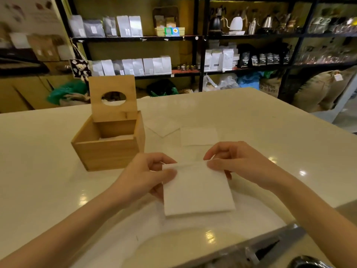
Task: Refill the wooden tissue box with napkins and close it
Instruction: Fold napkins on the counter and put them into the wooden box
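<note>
The wooden tissue box stands on the white table to the left of centre. Its hinged lid, with an oval hole, is swung upright at the back. White napkins lie low inside the box. In front of the box, both hands hold a folded white napkin above the table. My left hand pinches its upper left corner. My right hand pinches its upper right corner. Two more napkins lie flat on the table behind the hands, one square and one turned diagonally.
The white table reaches from the near edge to the far right corner. Black shelving with bags, kettles and jars lines the back wall. Sacks and plastic bags sit on the floor behind the table. A metal edge shows at the bottom right.
</note>
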`<state>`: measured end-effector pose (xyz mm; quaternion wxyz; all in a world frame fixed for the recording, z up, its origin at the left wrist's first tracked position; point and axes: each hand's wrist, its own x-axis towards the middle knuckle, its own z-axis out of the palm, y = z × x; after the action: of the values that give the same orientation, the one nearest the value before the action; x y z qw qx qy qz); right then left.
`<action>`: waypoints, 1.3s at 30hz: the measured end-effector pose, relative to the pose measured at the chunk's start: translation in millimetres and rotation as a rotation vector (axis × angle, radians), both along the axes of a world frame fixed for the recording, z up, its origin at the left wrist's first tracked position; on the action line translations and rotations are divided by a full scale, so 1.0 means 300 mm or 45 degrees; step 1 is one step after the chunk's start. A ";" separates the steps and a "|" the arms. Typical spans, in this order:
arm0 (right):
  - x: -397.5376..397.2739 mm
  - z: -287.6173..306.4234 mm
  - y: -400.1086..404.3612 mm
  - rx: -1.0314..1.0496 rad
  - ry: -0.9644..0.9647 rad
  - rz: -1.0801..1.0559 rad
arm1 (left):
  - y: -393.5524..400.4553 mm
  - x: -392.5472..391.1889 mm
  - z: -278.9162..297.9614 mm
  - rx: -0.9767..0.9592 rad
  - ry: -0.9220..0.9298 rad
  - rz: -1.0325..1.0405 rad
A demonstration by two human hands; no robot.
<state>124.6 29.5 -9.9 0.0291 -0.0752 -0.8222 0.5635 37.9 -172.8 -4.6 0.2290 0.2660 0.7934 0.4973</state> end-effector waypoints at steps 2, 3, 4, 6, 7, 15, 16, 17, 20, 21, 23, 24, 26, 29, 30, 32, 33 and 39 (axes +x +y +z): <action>0.006 -0.022 -0.029 -0.049 -0.037 0.020 | -0.029 0.008 -0.033 -0.081 0.109 -0.009; 0.008 -0.033 -0.039 -0.021 -0.037 0.037 | -0.039 0.012 -0.048 -0.117 0.194 -0.016; 0.009 -0.041 -0.046 0.081 -0.022 0.059 | -0.048 0.012 -0.062 -0.153 0.325 -0.027; 0.008 -0.057 -0.055 0.332 0.016 0.083 | -0.060 0.009 -0.077 -0.263 0.623 -0.060; 0.007 -0.065 -0.057 0.418 0.035 0.078 | -0.063 0.009 -0.080 -0.325 0.737 -0.081; -0.010 -0.085 -0.021 0.700 0.128 0.108 | -0.052 -0.016 -0.067 -0.561 0.834 -0.152; -0.014 -0.085 -0.018 0.717 0.132 0.128 | -0.051 -0.018 -0.068 -0.566 0.838 -0.167; -0.017 -0.087 -0.016 0.731 0.132 0.143 | -0.052 -0.019 -0.068 -0.569 0.842 -0.180; -0.024 -0.090 -0.012 0.758 0.126 0.169 | -0.055 -0.013 -0.072 -0.602 0.857 -0.211; -0.026 -0.088 -0.009 0.773 0.121 0.182 | -0.057 -0.010 -0.072 -0.611 0.859 -0.221; -0.035 -0.077 -0.002 0.816 0.098 0.220 | -0.058 -0.007 -0.068 -0.619 0.882 -0.243; -0.043 -0.068 0.003 0.845 0.089 0.230 | -0.056 -0.011 -0.064 -0.616 0.914 -0.247; -0.068 -0.040 0.011 0.885 0.109 0.186 | -0.044 -0.038 -0.043 -0.567 0.982 -0.229; -0.129 -0.002 0.018 0.860 0.211 0.012 | 0.006 -0.100 -0.014 -0.388 1.021 -0.203; -0.153 0.001 0.016 0.896 0.222 -0.036 | 0.029 -0.119 -0.016 -0.331 1.029 -0.190; -0.196 -0.014 0.003 1.030 0.196 -0.091 | 0.072 -0.147 -0.044 -0.260 1.040 -0.139; -0.211 -0.027 -0.005 1.090 0.173 -0.102 | 0.091 -0.158 -0.066 -0.254 1.046 -0.110; -0.233 -0.078 -0.016 1.244 0.053 -0.050 | 0.150 -0.174 -0.168 -0.450 0.971 0.064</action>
<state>54.5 24.6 -33.3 0.0882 -0.0569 -0.9881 0.1126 -14.4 -127.9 -55.2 -0.0513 0.3683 0.9006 0.2249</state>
